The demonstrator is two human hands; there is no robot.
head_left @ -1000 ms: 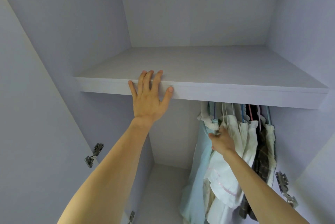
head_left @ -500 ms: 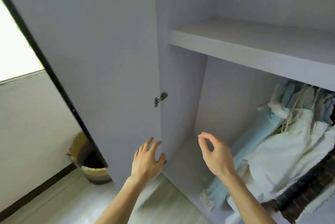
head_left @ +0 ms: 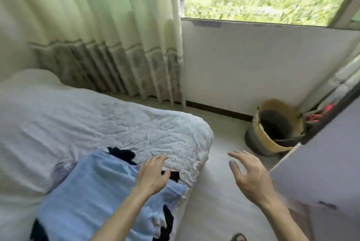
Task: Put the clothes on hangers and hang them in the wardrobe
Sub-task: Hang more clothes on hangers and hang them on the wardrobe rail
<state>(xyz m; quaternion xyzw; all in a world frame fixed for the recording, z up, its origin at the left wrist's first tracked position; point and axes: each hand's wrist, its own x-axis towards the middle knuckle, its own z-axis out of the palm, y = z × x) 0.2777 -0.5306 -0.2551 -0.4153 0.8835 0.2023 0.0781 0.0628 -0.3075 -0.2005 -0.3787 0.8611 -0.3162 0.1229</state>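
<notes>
Left hand (head_left: 153,174): loosely spread, empty, over right edge of light blue garment (head_left: 93,192). Right hand (head_left: 248,176): wide, empty, above floor beside wardrobe door (head_left: 321,172). Garment on near end of bed (head_left: 97,123), atop dark clothing (head_left: 122,154). Likely soft, light, floppy; best pinched at collar or shoulders. Count: one blue garment, dark pieces unclear, no hangers visible, one basket (head_left: 272,144) far right.

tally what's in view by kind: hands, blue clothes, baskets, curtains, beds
hands: 2, left hand and right hand
light blue garment: 1
basket: 1
curtain: 1
bed: 1
total: 6
black cloth under the blue: number of pieces cannot be told, not counted
</notes>
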